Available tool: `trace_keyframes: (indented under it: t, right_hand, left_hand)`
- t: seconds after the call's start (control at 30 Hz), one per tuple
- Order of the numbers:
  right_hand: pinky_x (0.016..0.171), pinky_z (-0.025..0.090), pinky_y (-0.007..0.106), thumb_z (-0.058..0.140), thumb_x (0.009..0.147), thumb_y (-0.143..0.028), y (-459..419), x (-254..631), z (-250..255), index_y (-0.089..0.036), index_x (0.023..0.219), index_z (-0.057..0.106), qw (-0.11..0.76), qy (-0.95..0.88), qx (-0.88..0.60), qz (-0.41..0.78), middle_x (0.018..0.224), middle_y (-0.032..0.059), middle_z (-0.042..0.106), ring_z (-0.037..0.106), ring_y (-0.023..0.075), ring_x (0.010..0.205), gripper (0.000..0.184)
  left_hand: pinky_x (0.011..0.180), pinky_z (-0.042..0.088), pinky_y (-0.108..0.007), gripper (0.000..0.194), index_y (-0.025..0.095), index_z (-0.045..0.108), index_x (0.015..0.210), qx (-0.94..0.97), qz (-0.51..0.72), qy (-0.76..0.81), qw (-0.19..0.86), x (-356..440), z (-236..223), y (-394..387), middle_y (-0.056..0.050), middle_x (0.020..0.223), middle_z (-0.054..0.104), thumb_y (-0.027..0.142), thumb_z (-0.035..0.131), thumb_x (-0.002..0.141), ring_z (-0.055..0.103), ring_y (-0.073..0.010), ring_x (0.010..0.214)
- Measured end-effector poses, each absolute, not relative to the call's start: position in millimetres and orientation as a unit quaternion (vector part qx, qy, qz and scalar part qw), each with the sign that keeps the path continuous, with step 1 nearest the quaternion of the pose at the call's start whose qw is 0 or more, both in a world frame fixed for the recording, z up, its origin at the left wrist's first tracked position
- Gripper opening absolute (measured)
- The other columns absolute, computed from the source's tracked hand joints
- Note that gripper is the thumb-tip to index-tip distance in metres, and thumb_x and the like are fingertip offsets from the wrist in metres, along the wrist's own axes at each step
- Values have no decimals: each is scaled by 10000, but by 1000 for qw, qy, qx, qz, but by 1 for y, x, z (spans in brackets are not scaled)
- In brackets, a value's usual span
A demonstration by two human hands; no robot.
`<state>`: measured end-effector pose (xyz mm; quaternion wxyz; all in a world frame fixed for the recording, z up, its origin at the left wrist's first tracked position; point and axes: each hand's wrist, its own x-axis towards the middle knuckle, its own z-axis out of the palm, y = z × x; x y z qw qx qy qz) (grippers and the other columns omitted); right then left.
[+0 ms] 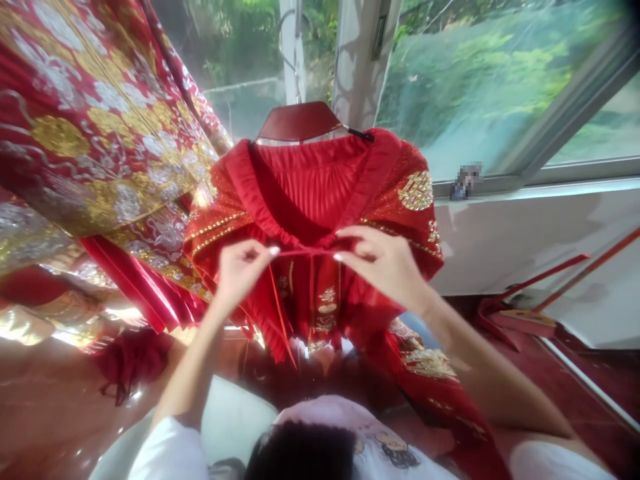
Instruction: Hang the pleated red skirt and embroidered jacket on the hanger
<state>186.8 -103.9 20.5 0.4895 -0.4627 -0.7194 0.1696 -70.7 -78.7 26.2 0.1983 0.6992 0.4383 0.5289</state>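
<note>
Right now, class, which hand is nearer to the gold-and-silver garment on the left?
Left. In view, the left hand is just right of the gold-and-silver garment; the right hand is farther right, at the red garment.

Red cord (pixel 300 253) stretched between my left hand (pixel 241 268) and right hand (pixel 384 261).
Red garment (pixel 327 290) hangs behind my grip, its hanger (pixel 300 123) above.

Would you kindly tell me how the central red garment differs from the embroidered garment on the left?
The red garment is mostly red with scattered gold motifs; the embroidered garment is densely covered in gold and silver. The left hand and right hand hold a thin cord at the red garment's front; neither touches the embroidered garment. Both show red and gold.
</note>
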Motion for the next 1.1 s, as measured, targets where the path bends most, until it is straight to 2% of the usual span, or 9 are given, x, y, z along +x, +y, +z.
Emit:
trace_keyframes:
  t: [0.17,0.27,0.4,0.5,0.67,0.77,0.87,0.97,1.1]
  right_hand:
    - [616,415,268,609,791,-338,-60,259,36,-187,742,699,536,-690,-485,29,679,21,664,548,127,588,182]
    - [629,409,278,575,819,-289,-39,263,31,-181,774,688,510,-678,-526,-60,625,16,622,510,130,570,163]
    - [750,428,349,518,859,-215,-34,230,25,-160,748,666,425,-700,-532,-217,825,100,639,548,223,815,193]
    - [816,417,390,466,875,-139,-32,204,22,-128,852,684,378,-704,-530,-283,1007,148,616,510,264,936,219]
    - [857,403,378,367,918,-59,-16,181,14,-159,1233,618,296,-773,-486,-281,1186,125,604,472,257,1044,415]
    - [859,387,393,400,948,-148,-7,174,9,-149,1206,638,292,-764,-502,-282,1129,129,629,469,270,1032,351]
    - [851,381,389,388,958,-176,-4,170,9,-122,1096,677,303,-756,-511,-276,1000,135,648,489,266,969,325]
    - [829,396,370,364,930,-106,-7,166,16,-119,901,682,355,-752,-517,-204,901,130,645,522,240,876,319]
    - [711,428,299,444,867,-104,-16,152,31,-151,816,592,548,-675,-493,25,805,68,634,555,166,722,163]
  left_hand:
    - [509,260,-243,252,176,624,625,642,567,512,-64,-127,65,-45,40,505,481,371,720,755,362,-101,488]
    - [581,304,-263,245,188,602,657,620,525,562,-152,-123,57,-28,16,544,481,369,655,814,417,-142,547]
    - [851,355,-373,204,204,652,899,637,512,530,-227,-94,30,-12,-116,913,646,361,521,902,571,-257,914]
    - [947,297,-430,286,227,662,1049,710,486,474,-187,-73,10,3,-142,1094,655,425,574,862,566,-305,1076]
    - [896,343,-438,503,203,654,1110,798,384,445,-131,-34,-9,21,-178,1161,648,537,698,736,590,-358,1044]
    - [844,381,-413,316,148,649,1086,781,380,473,-150,-11,-7,16,-195,1043,668,362,575,865,610,-327,962]
    - [760,422,-351,209,144,658,963,759,397,503,-113,1,6,7,-149,872,673,171,461,896,629,-270,849]
    - [684,453,-301,175,172,648,840,756,459,466,31,0,22,2,-80,769,670,126,481,867,637,-207,712]
    - [511,407,-239,96,171,640,811,699,536,382,279,-4,43,-4,17,594,577,141,549,807,505,-114,466]
